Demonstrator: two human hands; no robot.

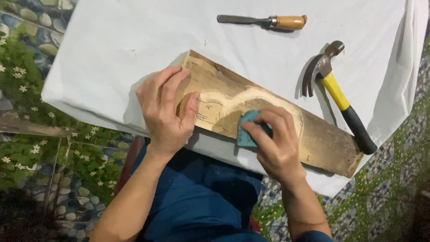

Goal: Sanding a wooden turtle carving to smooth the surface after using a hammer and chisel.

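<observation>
White cloth [112, 54] covers table. Left hand [163, 110] lies flat, fingers spread on carved wooden board [322, 139]. Right hand [277, 143] pinches blue sanding pad [245, 132] against carving. Claw hammer [336, 92], chisel [264, 20] well apart.

Both forearms enter from the bottom edge, bare, angled up and converging slightly. Left hand [165, 110]: palm down, fingers together and extended, pointing up and right, thumb [191, 106] splayed out toward the right, wrist straight. Pressed flat, nothing gripped. Right hand [274, 141]: palm down, fingers curled inward toward the left, fingertips [253, 129] pinched down, knuckles raised, wrist bent a little. Hands near each other, not touching.
</observation>
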